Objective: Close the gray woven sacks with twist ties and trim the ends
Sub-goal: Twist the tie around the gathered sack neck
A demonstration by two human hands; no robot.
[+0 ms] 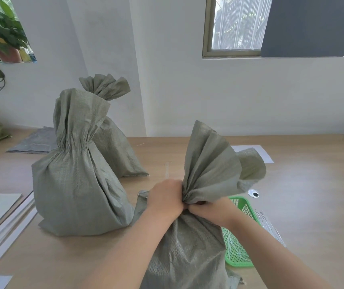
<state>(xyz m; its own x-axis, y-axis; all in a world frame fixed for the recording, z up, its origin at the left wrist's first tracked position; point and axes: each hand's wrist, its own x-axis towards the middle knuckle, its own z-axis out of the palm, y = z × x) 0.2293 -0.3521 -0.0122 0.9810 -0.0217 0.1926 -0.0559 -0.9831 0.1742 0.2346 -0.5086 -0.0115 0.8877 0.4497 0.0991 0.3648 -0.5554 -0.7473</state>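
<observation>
Sack (pixel 187 251) at near counter (pixel 302 184) edge, centre. Woven cloth soft, likely slick; neck bunches easily, mouth fans stiffly above. Best hold: the gathered neck. Left hand (pixel 167 197) and right hand (pixel 210 209), grip clamped round that neck. Ties (pixel 234 249) in basket (pixel 248 207), just right.

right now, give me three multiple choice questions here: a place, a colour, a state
1. Where is the basket? A) right of the nearest sack B) on the windowsill C) behind the other sacks
2. What colour is the basket? A) red B) green C) blue
3. What are the left hand and right hand doing? A) lying flat on the table B) gripping the nearest sack's gathered neck C) holding scissors
Answers: 1 A, it sits beside that sack; 2 B, its mesh is green; 3 B, both hands clench the bunched neck.
</observation>
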